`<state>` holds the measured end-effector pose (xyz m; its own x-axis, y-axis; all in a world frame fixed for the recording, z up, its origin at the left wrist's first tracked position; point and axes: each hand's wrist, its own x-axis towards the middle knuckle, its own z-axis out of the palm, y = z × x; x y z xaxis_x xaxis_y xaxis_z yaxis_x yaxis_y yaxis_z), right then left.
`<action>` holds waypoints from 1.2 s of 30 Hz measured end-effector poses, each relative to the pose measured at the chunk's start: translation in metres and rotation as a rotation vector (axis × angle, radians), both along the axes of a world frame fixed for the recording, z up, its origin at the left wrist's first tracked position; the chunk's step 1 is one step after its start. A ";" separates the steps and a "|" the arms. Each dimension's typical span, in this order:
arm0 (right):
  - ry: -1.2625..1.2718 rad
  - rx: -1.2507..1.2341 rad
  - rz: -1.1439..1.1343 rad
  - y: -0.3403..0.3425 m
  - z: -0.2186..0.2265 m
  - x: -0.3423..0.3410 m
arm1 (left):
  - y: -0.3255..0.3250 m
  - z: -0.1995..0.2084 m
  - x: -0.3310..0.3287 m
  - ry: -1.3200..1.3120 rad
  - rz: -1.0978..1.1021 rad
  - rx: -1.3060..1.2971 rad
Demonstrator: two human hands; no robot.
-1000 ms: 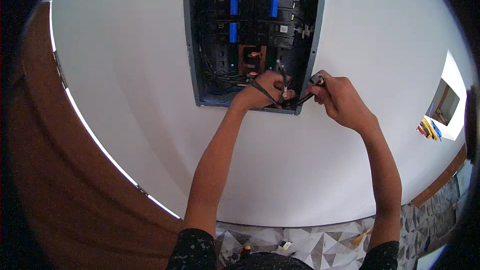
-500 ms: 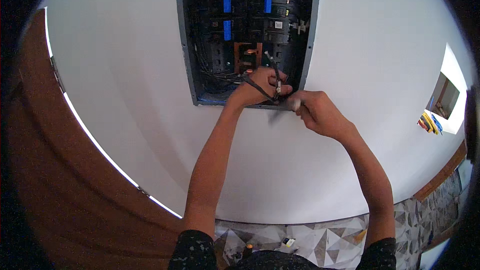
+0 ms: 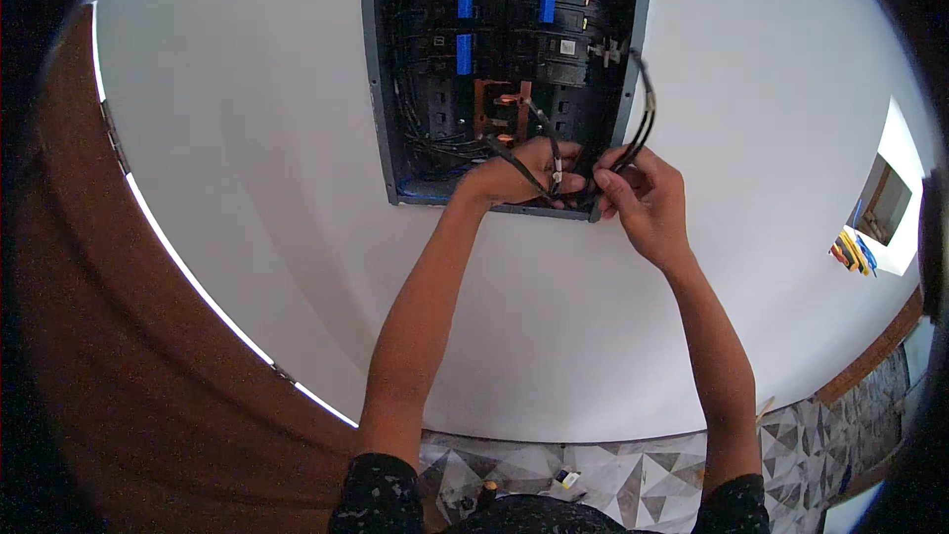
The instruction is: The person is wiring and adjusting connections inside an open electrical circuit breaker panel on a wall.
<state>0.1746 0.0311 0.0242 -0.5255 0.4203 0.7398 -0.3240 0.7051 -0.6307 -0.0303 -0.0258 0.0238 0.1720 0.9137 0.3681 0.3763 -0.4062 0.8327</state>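
Note:
An electrical panel box (image 3: pixel 380 129) with a grey metal frame is set in the white wall. Inside it are black circuit breakers (image 3: pixel 563 15), some with blue switches, and copper bus bars (image 3: pixel 486 104) below them. At the lower right of the box, my left hand (image 3: pixel 519 173) is closed around several black wires (image 3: pixel 543 124), whose ends stick up past the fingers. My right hand (image 3: pixel 643 200), at the box's lower right corner, pinches another pair of black wires (image 3: pixel 648 104). Their free ends curve up in front of the right frame edge.
More black wires (image 3: pixel 445 150) lie along the box's lower left. On the right, a small wall opening (image 3: pixel 883 203) has tools with yellow, red and blue handles (image 3: pixel 853 252) at its edge. A brown door (image 3: pixel 148 356) stands at left. Small items (image 3: pixel 566 479) lie on the patterned floor.
My right hand has turned and moved slightly rightward, and the wires in it now point up instead of down. My left hand keeps its hold. The whole view has shifted a little.

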 end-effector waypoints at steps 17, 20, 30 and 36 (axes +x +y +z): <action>-0.144 0.214 -0.211 0.005 0.034 0.006 | 0.015 -0.007 0.002 0.142 0.117 0.136; 0.019 0.160 -0.086 0.004 0.050 0.009 | 0.014 -0.015 -0.008 0.189 0.221 0.155; -0.101 0.187 0.052 0.006 0.078 0.030 | -0.075 -0.045 0.078 0.288 1.126 0.467; -0.336 0.260 0.116 0.012 0.100 0.030 | -0.095 -0.064 0.155 0.040 0.847 0.697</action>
